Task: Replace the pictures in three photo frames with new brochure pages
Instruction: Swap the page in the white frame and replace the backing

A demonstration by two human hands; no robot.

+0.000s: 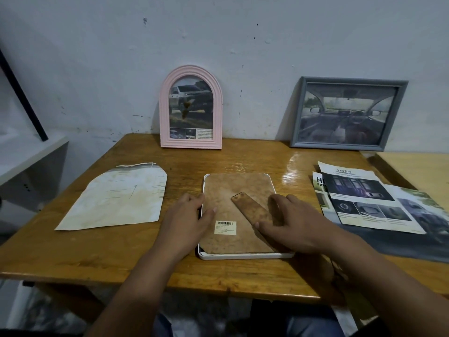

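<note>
A white photo frame [245, 256] lies face down in the middle of the wooden table [170, 251]. Its brown backing board [233, 186] faces up, with a barcode sticker [225, 227] and a brown stand flap [250, 207]. My left hand [187, 220] rests on the frame's left edge, thumb on the board. My right hand [289, 222] lies flat over the flap and the frame's right side. A pink arched frame [191, 108] and a grey rectangular frame [345, 113], both holding car pictures, lean on the wall. Brochure pages [364, 200] lie at the right.
A stained sheet of paper [116, 198] with a rounded top lies to the left of the white frame. A second, lighter table [418, 171] adjoins at the right. A white shelf [26, 152] with a black bar stands at the left. The wall is right behind the table.
</note>
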